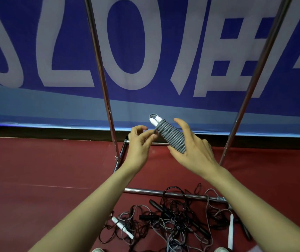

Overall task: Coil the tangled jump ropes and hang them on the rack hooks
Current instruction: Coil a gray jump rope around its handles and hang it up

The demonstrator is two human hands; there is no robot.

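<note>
grey jump rope (173, 138) | wound tight round its white handles (153, 121) | right hand (194, 151) holds

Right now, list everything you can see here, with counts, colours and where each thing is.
rack: one, chrome, two uprights and base bars, centre
banner: one, blue with pale lettering, behind the rack
floor: dark red, underfoot
coiled jump rope: one, grey with white handles, held up between the uprights
tangled ropes: one pile, black and grey, on the floor across a base bar
loose white handles: two, in that pile
shoes: two pale toes, bottom edge
left hand: pinches the coiled rope's end
right hand: holds the coil
</note>
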